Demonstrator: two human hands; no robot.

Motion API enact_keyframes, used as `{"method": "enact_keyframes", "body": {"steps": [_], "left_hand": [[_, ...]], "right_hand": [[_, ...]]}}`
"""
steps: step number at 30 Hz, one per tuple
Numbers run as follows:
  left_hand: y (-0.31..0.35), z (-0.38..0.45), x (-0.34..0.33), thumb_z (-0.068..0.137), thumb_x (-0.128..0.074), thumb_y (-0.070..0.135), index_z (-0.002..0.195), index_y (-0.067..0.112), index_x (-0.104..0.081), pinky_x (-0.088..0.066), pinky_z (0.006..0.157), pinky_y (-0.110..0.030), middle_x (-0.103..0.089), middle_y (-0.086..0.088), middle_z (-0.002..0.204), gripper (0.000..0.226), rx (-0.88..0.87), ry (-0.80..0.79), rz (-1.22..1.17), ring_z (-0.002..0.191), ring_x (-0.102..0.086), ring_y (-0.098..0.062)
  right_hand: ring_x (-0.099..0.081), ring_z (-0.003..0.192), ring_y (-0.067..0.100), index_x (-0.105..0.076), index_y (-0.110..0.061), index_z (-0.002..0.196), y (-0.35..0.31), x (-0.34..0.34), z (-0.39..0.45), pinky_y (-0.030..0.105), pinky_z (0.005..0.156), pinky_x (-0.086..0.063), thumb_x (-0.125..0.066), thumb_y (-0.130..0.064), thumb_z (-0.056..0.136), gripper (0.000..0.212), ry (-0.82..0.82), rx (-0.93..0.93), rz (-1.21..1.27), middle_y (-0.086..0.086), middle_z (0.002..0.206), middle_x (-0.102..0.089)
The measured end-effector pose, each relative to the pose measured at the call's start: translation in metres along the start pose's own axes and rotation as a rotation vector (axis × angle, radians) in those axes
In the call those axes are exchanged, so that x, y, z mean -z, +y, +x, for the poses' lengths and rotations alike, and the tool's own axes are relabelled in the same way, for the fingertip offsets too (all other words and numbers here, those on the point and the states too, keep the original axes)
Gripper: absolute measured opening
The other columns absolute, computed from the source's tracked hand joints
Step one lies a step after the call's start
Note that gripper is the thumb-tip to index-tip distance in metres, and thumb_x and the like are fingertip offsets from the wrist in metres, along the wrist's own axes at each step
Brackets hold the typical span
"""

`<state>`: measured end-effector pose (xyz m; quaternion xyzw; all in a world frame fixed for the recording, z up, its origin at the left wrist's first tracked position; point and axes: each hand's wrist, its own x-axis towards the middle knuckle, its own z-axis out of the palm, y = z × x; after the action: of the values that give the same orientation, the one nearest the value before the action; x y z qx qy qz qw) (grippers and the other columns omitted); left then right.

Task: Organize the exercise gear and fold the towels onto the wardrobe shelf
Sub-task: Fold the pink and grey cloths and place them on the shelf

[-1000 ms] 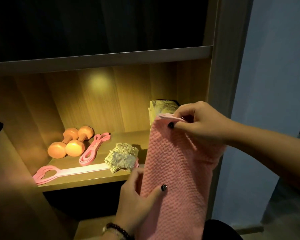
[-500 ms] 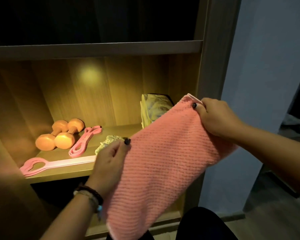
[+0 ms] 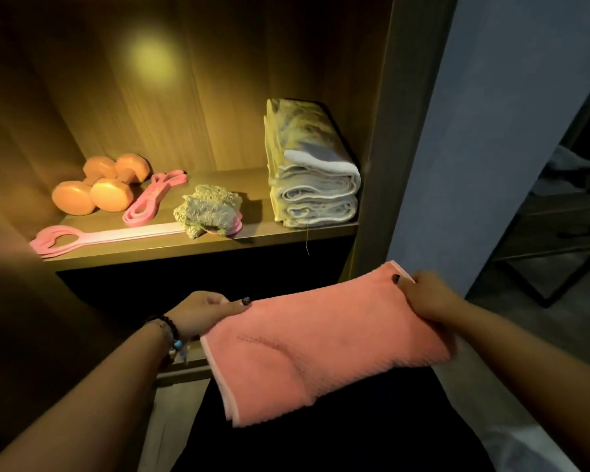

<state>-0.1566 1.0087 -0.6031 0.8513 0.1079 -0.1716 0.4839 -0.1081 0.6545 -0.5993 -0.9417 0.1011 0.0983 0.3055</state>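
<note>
We hold the pink towel (image 3: 321, 349) stretched below the shelf's front edge (image 3: 198, 248), left hand (image 3: 201, 313) pinching one top corner, right hand (image 3: 426, 296) gripping the other. If either pinch slips, the half-made fold could drop open; lifting carelessly could nudge the folded stack (image 3: 312, 178) at the shelf's right end

A blue-grey wall (image 3: 491, 131) stands to the right of the wardrobe's right side panel (image 3: 389, 131). At the far right edge of the view, a dark low piece of furniture (image 3: 566, 226) with a drawer front stands on thin dark legs. A pale crumpled fabric (image 3: 579, 168) lies on its top. Grey floor (image 3: 525, 321) shows beneath it. A round spot of warm light (image 3: 150, 59) falls on the wardrobe's wooden back panel (image 3: 218, 97).
</note>
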Motion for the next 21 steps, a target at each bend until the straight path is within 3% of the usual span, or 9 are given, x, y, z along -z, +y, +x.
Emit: {"method": "enact_keyframes", "body": {"steps": [3,4,6,8,10,12,15,18,21], "left_hand": [[-0.015,-0.008,-0.011,0.081,-0.069,0.023,0.103,-0.002,-0.066,-0.05,0.089,-0.044,-0.067,-0.024,0.104,0.034,0.031,-0.027,-0.377,0.092,-0.063,-0.031],[-0.02,-0.011,-0.011,0.077,-0.071,0.02,0.11,-0.006,-0.062,-0.049,0.09,-0.045,-0.063,-0.025,0.108,0.043,0.007,-0.041,-0.459,0.097,-0.06,-0.035],[-0.029,-0.014,-0.009,0.077,-0.072,0.015,0.115,-0.013,-0.054,-0.048,0.083,-0.037,-0.059,-0.021,0.107,0.051,-0.049,-0.085,-0.501,0.097,-0.056,-0.034],[-0.029,-0.014,-0.011,0.084,-0.062,0.012,0.118,-0.008,-0.056,-0.051,0.078,-0.031,-0.066,-0.017,0.105,0.04,-0.091,-0.049,-0.509,0.097,-0.063,-0.03],[-0.026,-0.011,-0.016,0.091,-0.056,0.011,0.115,0.004,-0.061,-0.052,0.072,-0.028,-0.072,-0.006,0.097,0.026,-0.112,0.07,-0.588,0.095,-0.065,-0.024],[-0.021,-0.003,-0.023,0.094,-0.058,0.017,0.102,0.01,-0.065,-0.052,0.072,-0.034,-0.074,0.0,0.085,0.013,-0.026,0.263,-0.662,0.092,-0.064,-0.025],[-0.014,0.008,-0.031,0.089,-0.067,0.032,0.091,0.003,-0.065,-0.05,0.088,-0.043,-0.071,-0.015,0.096,0.029,0.156,0.429,-0.582,0.093,-0.063,-0.032],[-0.008,0.007,-0.036,0.09,-0.063,0.03,0.104,-0.003,-0.06,-0.042,0.076,-0.038,-0.059,-0.017,0.098,0.035,0.081,0.26,-0.502,0.088,-0.056,-0.029],[-0.004,-0.004,-0.041,0.096,-0.056,0.02,0.103,0.018,-0.061,-0.049,0.074,-0.035,-0.067,-0.007,0.098,0.008,0.006,0.162,-0.32,0.087,-0.064,-0.028]], "right_hand": [[-0.046,0.061,0.016,-0.05,-0.01,0.066,0.014,-0.007,0.001,0.029,0.052,-0.03,-0.035,-0.025,0.103,0.042,0.046,-0.01,0.102,0.008,0.069,-0.052],[-0.045,0.061,0.016,-0.05,-0.011,0.066,0.016,-0.007,0.002,0.029,0.051,-0.029,-0.035,-0.023,0.103,0.041,0.057,-0.008,0.112,0.007,0.069,-0.051],[-0.048,0.066,0.017,-0.055,-0.008,0.076,0.019,-0.009,0.004,0.029,0.054,-0.031,-0.034,-0.022,0.103,0.036,0.065,-0.019,0.115,0.008,0.075,-0.054],[-0.051,0.071,0.02,-0.057,-0.006,0.086,0.019,-0.009,0.007,0.03,0.058,-0.034,-0.032,-0.024,0.103,0.035,0.07,-0.019,0.112,0.012,0.084,-0.057],[-0.051,0.071,0.02,-0.058,-0.004,0.089,0.018,-0.01,0.008,0.03,0.058,-0.033,-0.031,-0.025,0.103,0.037,0.081,-0.01,0.122,0.014,0.087,-0.058],[-0.052,0.073,0.022,-0.059,-0.001,0.09,0.018,-0.014,0.008,0.031,0.06,-0.034,-0.03,-0.023,0.103,0.038,0.086,-0.013,0.141,0.017,0.089,-0.059],[-0.052,0.074,0.024,-0.06,0.001,0.09,0.019,-0.019,0.006,0.032,0.061,-0.036,-0.031,-0.022,0.103,0.039,0.079,-0.055,0.16,0.02,0.092,-0.06],[-0.055,0.082,0.024,-0.061,-0.001,0.104,0.02,-0.021,0.005,0.033,0.071,-0.038,-0.035,-0.025,0.102,0.036,0.045,-0.096,0.229,0.016,0.099,-0.062],[-0.054,0.083,0.016,-0.057,-0.013,0.118,0.019,-0.021,0.001,0.033,0.075,-0.039,-0.038,-0.031,0.101,0.031,-0.072,-0.102,0.305,0.004,0.1,-0.059]]}}
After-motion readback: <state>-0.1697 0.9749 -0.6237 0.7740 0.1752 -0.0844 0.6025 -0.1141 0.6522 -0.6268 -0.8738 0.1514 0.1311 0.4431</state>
